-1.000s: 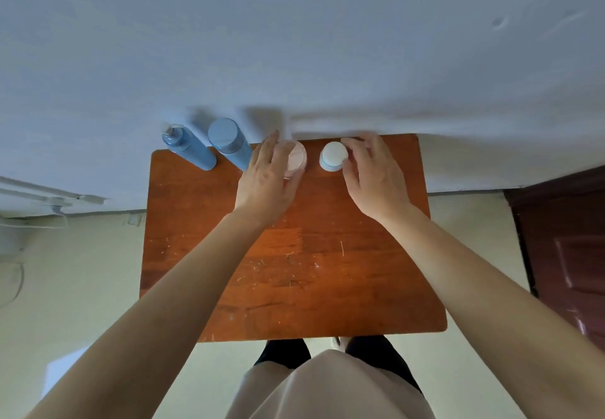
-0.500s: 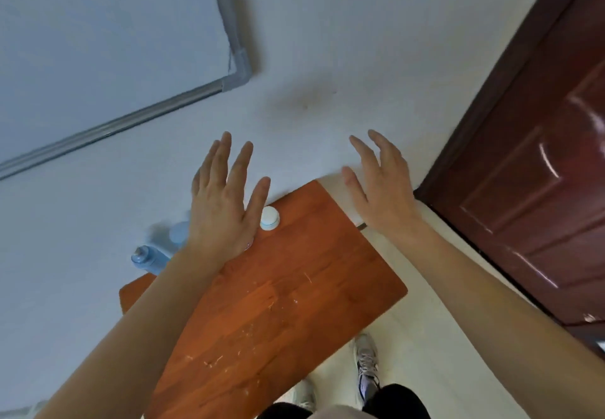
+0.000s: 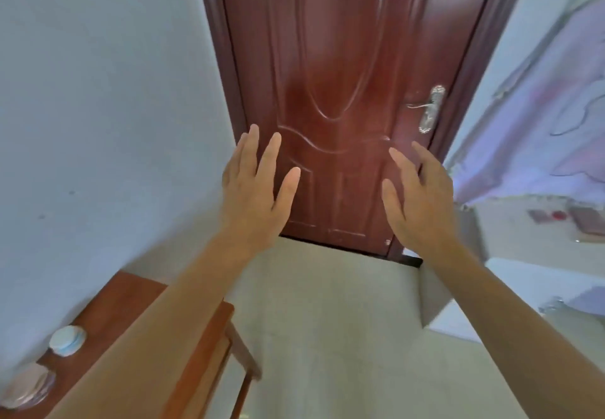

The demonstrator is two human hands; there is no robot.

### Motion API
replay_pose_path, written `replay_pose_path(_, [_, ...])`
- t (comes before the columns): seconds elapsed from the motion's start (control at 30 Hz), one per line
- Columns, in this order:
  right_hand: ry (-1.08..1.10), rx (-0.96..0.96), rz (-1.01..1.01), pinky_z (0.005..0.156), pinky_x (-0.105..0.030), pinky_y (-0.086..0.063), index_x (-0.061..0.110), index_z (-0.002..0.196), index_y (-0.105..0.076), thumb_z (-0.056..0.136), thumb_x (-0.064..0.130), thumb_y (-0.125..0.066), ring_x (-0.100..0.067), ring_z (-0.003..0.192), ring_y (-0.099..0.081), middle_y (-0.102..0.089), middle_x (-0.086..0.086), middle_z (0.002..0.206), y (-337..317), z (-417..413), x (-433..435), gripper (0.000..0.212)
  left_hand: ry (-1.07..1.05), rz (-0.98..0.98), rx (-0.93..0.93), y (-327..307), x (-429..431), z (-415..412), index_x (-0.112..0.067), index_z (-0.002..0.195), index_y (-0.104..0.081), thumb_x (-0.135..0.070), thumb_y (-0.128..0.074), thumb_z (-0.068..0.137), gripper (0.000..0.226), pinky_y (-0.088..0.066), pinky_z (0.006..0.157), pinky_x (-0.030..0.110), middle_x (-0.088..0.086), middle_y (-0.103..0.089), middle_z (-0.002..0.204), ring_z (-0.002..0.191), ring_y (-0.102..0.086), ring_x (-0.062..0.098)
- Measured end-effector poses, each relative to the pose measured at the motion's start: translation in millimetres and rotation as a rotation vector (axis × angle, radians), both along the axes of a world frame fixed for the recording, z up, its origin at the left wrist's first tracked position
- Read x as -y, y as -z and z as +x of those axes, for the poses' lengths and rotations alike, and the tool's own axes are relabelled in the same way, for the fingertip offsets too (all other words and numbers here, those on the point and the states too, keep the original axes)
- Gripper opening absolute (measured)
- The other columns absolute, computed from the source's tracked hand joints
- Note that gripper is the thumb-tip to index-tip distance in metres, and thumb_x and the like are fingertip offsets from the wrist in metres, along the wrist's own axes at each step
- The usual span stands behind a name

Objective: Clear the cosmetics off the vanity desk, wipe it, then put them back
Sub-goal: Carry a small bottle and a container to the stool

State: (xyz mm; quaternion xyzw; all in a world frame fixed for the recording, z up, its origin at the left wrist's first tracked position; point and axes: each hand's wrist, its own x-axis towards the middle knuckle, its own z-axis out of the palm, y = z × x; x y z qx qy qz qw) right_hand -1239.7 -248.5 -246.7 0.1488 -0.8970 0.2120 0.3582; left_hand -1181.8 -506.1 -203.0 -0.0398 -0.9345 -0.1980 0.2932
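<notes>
The wooden vanity desk [image 3: 127, 291] shows only at the lower left, partly behind my left forearm. On it, by the wall, stand a small white-lidded blue jar [image 3: 67, 340] and a pink-lidded jar [image 3: 27, 386] at the frame's edge. My left hand [image 3: 257, 189] and my right hand [image 3: 419, 196] are raised in the air in front of me, fingers spread and straight, holding nothing. Both are well away from the desk and the jars. The blue bottles are out of view.
A dark red wooden door [image 3: 330, 91] with a metal handle [image 3: 429, 107] fills the middle, shut. Pale wall runs on the left, pale floor [image 3: 327, 336] lies below. A white ledge [image 3: 523, 284] and a patterned cloth [image 3: 540, 107] are on the right.
My hands let go of the two jars on the desk and lifted open into the air. My view swung right from the desk to the door.
</notes>
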Motion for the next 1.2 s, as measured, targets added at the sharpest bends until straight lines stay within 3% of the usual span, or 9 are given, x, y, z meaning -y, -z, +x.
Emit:
replay_pose_path(0.3, [0.345,-0.016,-0.028,0.102,-0.050,-0.039,0.011,0.142,-0.049,0.096,0.027,-0.049,-0.040,0.126,-0.046,-0.042,-0.022,0.146,-3,64,-322,0.049,0.397,-0.134,-0.030,6,-343,-38,-0.018,0.151,-0.031,-0.050,-0.031,0.101,0.060,-0.022,0.116,0.051,0.014,-0.017,0.160,0.148,-0.014,0.028])
replay_pose_path(0.47, [0.506,0.028,-0.026,0.101,-0.048,-0.037,0.011,0.141,-0.049,0.095,0.028,-0.052,-0.038,0.127,-0.045,-0.042,-0.020,0.146,9,90,-446,0.049,0.593,-0.218,0.010,21,-474,-46,-0.013,0.149,-0.035,-0.047,-0.035,0.099,0.060,-0.027,0.111,0.055,0.019,-0.022,0.157,0.145,-0.022,0.035])
replay_pose_path(0.63, [0.667,0.137,-0.030,0.107,-0.049,-0.034,0.016,0.148,-0.037,0.097,0.034,-0.051,-0.035,0.135,-0.038,-0.037,-0.016,0.151,38,96,-550,0.057,0.736,-0.278,0.077,53,-588,-72,-0.016,0.153,-0.026,-0.052,-0.026,0.099,0.065,-0.019,0.116,0.052,0.014,-0.014,0.161,0.148,-0.013,0.030])
replay_pose_path(0.87, [0.808,0.387,0.015,0.108,-0.055,-0.038,0.018,0.150,-0.029,0.097,0.044,-0.044,-0.038,0.135,-0.040,-0.033,-0.017,0.152,83,55,-698,0.062,0.847,-0.268,0.194,114,-740,-153,-0.018,0.153,-0.019,-0.053,-0.024,0.100,0.064,-0.013,0.118,0.050,0.011,-0.005,0.162,0.149,-0.004,0.027])
replay_pose_path(1.03, [0.865,0.567,0.068,0.109,-0.050,-0.033,0.013,0.151,-0.031,0.096,0.035,-0.054,-0.038,0.135,-0.039,-0.032,-0.019,0.153,89,-4,-794,0.064,0.816,-0.272,0.339,141,-840,-230,-0.022,0.154,-0.009,-0.054,-0.023,0.098,0.067,-0.013,0.118,0.050,0.010,-0.004,0.162,0.148,-0.007,0.032])
replay_pose_path(1.2, [0.882,0.731,0.019,0.108,-0.046,-0.036,0.013,0.156,-0.012,0.096,0.035,-0.053,-0.034,0.139,-0.033,-0.019,-0.017,0.158,101,-37,-864,0.076,0.859,-0.473,0.420,167,-916,-279,-0.017,0.153,-0.013,-0.050,-0.029,0.100,0.065,-0.018,0.117,0.049,0.014,-0.009,0.161,0.147,-0.010,0.033])
